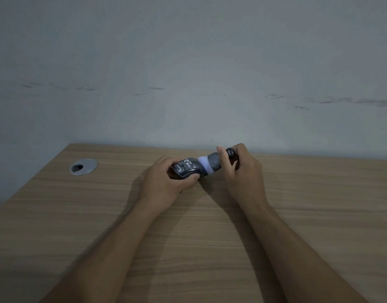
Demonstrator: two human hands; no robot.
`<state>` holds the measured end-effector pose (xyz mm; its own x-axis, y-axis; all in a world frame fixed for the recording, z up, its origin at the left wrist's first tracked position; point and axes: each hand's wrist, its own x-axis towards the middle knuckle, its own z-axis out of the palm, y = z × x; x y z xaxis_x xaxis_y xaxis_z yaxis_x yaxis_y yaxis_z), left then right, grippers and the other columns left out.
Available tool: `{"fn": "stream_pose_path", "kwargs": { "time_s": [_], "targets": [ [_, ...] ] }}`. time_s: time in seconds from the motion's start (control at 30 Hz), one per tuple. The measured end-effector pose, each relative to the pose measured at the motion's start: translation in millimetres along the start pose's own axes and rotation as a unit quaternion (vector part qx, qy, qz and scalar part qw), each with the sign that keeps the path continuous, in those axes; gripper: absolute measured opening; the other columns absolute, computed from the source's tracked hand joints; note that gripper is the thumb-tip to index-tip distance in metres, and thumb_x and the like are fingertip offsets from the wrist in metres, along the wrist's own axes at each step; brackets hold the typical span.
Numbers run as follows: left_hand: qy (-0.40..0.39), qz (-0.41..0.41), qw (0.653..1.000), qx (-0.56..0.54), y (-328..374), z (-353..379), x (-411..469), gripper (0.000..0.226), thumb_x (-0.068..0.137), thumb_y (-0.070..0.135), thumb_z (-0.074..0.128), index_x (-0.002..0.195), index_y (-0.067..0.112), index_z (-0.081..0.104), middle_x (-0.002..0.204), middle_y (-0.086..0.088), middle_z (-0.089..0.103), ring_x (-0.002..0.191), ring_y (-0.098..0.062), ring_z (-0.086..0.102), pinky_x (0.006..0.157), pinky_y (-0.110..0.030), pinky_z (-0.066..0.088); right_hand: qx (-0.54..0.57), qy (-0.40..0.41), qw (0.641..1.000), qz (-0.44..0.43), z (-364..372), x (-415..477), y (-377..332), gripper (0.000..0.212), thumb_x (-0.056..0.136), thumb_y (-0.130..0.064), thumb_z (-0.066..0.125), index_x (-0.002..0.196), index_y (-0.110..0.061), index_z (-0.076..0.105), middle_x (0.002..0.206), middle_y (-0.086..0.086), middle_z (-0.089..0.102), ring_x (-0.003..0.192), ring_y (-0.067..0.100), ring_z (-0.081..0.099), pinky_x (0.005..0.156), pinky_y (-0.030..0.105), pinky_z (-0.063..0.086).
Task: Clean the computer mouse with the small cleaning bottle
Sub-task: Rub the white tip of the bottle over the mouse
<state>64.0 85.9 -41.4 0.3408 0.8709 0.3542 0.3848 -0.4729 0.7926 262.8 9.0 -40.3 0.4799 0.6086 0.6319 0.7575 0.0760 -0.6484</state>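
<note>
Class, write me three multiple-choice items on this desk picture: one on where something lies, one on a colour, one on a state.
1. Where is the round metal cable port?
A. far left of the desk
B. near right corner
C. between the hands

2. What colour is the bottle's tip touching the mouse?
A. red
B. white
C. green

3. How is the mouse held?
A. lying free on the desk
B. gripped in the left hand
C. gripped in the right hand

Answers:
1 A: the port sits in the wooden desk left of both hands.
2 B: the small cleaning bottle ends in a white tip against the mouse.
3 B: the left hand wraps it, while the right hand holds the bottle.
</note>
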Motion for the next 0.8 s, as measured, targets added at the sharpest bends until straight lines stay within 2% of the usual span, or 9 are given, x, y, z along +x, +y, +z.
{"fn": "stream_pose_path", "kwargs": {
  "time_s": [0.07, 0.13, 0.23, 0.4, 0.5, 0.63, 0.7, 0.8],
  "targets": [
    [-0.002, 0.000, 1.000, -0.009, -1, 0, -1, 0.046, 0.070, 0.054, 0.090, 0.109, 0.031, 0.080, 0.106, 0.012, 0.074, 0.099, -0.009, 0.070, 0.090, -0.037, 0.059, -0.022, 0.006, 0.999, 0.023, -2, 1, 6, 0.038, 0.104, -0.043, 0.068, 0.083, -0.015, 0.052, 0.066, -0.006, 0.056, 0.058, 0.015, 0.053, 0.055, 0.029, 0.038],
    [0.001, -0.001, 1.000, -0.011, 0, 1, -1, 0.051, 0.066, 0.062, 0.085, 0.107, 0.032, 0.080, 0.105, 0.013, 0.074, 0.100, -0.008, 0.070, 0.092, -0.040, 0.059, -0.019, 0.027, 0.998, 0.047, -6, 2, 5, 0.037, 0.104, -0.044, 0.067, 0.082, -0.017, 0.051, 0.064, -0.009, 0.055, 0.058, 0.009, 0.053, 0.055, 0.021, 0.035],
    [0.008, -0.006, 1.000, -0.005, -1, 2, 0, 0.044, 0.070, 0.054, 0.090, 0.105, 0.030, 0.080, 0.103, 0.013, 0.074, 0.099, -0.007, 0.070, 0.092, -0.040, 0.058, 0.025, 0.048, 0.997, 0.053, -8, 1, -5, 0.038, 0.107, -0.042, 0.064, 0.082, -0.015, 0.053, 0.060, -0.010, 0.051, 0.056, 0.009, 0.050, 0.055, 0.019, 0.034],
    [0.016, -0.015, 1.000, 0.004, -2, 3, 1, 0.039, 0.071, 0.044, 0.095, 0.103, 0.027, 0.080, 0.100, 0.011, 0.074, 0.095, -0.010, 0.069, 0.088, -0.038, 0.058, 0.031, -0.013, 0.999, -0.006, -1, -5, -12, 0.038, 0.105, -0.040, 0.068, 0.083, -0.012, 0.053, 0.061, -0.001, 0.054, 0.054, 0.019, 0.050, 0.052, 0.030, 0.038],
    [0.020, -0.020, 1.000, 0.002, -3, 2, 1, 0.040, 0.070, 0.052, 0.093, 0.100, 0.028, 0.079, 0.099, 0.010, 0.074, 0.094, -0.010, 0.070, 0.086, -0.040, 0.059, -0.015, -0.010, 1.000, 0.023, 1, -2, -3, 0.036, 0.103, -0.043, 0.069, 0.085, -0.016, 0.053, 0.067, -0.005, 0.059, 0.058, 0.016, 0.054, 0.055, 0.032, 0.041],
    [0.016, -0.022, 1.000, -0.004, -2, 3, -1, 0.039, 0.072, 0.054, 0.092, 0.099, 0.029, 0.078, 0.099, 0.011, 0.074, 0.095, -0.008, 0.070, 0.086, -0.038, 0.059, -0.009, 0.035, 0.997, 0.065, -6, -1, -1, 0.037, 0.105, -0.045, 0.065, 0.083, -0.018, 0.052, 0.066, -0.011, 0.057, 0.059, 0.007, 0.054, 0.056, 0.023, 0.033],
    [0.019, -0.019, 1.000, 0.003, -1, 3, -1, 0.040, 0.072, 0.051, 0.093, 0.101, 0.027, 0.078, 0.099, 0.011, 0.073, 0.095, -0.009, 0.069, 0.086, -0.036, 0.058, 0.019, 0.054, 0.997, 0.050, -7, -1, -9, 0.039, 0.107, -0.042, 0.062, 0.081, -0.016, 0.050, 0.061, -0.011, 0.049, 0.054, 0.011, 0.048, 0.054, 0.023, 0.034],
    [0.019, -0.015, 1.000, 0.014, -1, 4, 0, 0.040, 0.070, 0.044, 0.095, 0.101, 0.025, 0.078, 0.099, 0.009, 0.072, 0.094, -0.011, 0.068, 0.083, -0.037, 0.057, 0.036, 0.031, 0.999, -0.013, -4, -5, -19, 0.037, 0.106, -0.037, 0.067, 0.082, -0.013, 0.051, 0.060, -0.011, 0.045, 0.052, 0.013, 0.042, 0.053, 0.026, 0.036]
  ]
}}
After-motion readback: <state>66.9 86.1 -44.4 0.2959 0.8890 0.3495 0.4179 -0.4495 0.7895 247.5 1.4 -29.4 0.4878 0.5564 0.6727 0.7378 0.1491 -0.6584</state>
